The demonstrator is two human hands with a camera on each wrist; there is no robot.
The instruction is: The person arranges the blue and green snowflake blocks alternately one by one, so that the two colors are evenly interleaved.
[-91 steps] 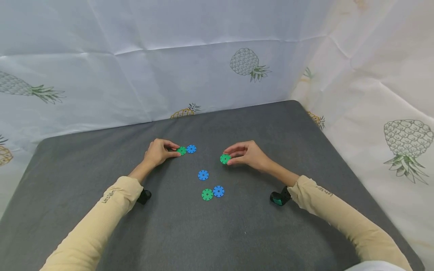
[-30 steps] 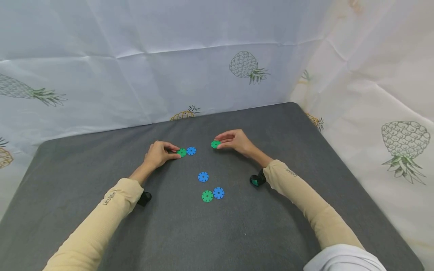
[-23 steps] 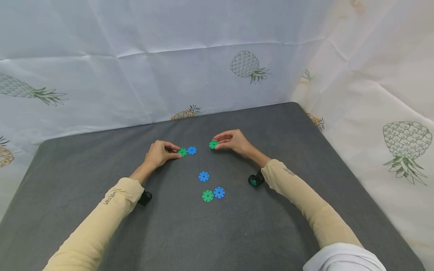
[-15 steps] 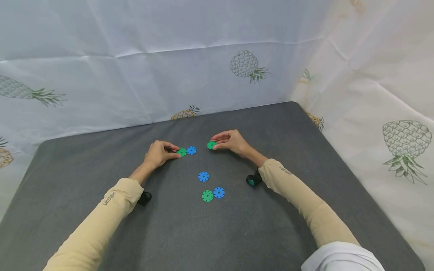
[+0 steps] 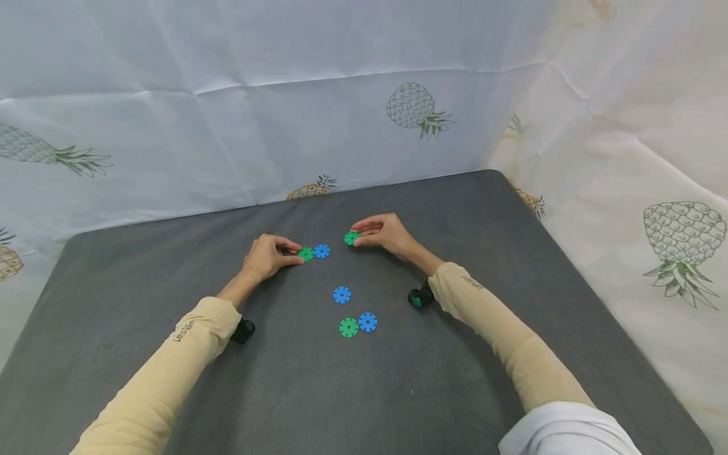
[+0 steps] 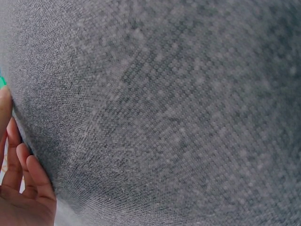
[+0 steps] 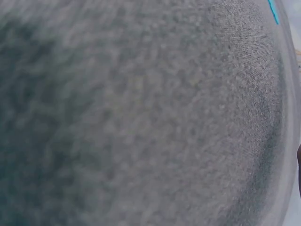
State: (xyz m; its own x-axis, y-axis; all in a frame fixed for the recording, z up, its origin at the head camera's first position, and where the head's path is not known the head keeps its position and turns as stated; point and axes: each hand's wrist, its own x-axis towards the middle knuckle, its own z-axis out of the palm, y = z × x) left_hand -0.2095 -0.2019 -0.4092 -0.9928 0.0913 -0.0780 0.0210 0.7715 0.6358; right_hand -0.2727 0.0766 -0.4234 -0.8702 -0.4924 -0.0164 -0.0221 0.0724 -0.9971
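Note:
Between thumb and fingers, my left hand (image 5: 266,256) pinches a green notched disc (image 5: 306,254) by its left side. A blue notched disc (image 5: 321,251) adjoins that disc on the right. Farther right, my right hand (image 5: 389,234) pinches a second green notched disc (image 5: 351,238), a short gap from the blue one. In the left wrist view, the thumb and fingers (image 6: 35,176) show at the left edge with a sliver of green above. Only a dark bit of the right hand enters the right wrist view.
Nearer the person, a single blue disc (image 5: 342,295) lies on the dark grey table (image 5: 284,392). Below it, a green disc (image 5: 349,327) and another blue disc (image 5: 368,322) lie edge to edge. A pineapple-print white cloth (image 5: 318,126) hangs behind the table.
My right hand has carried its green disc left and away from the person, closer to the blue disc beside my left hand. The left hand and the other discs have stayed put.

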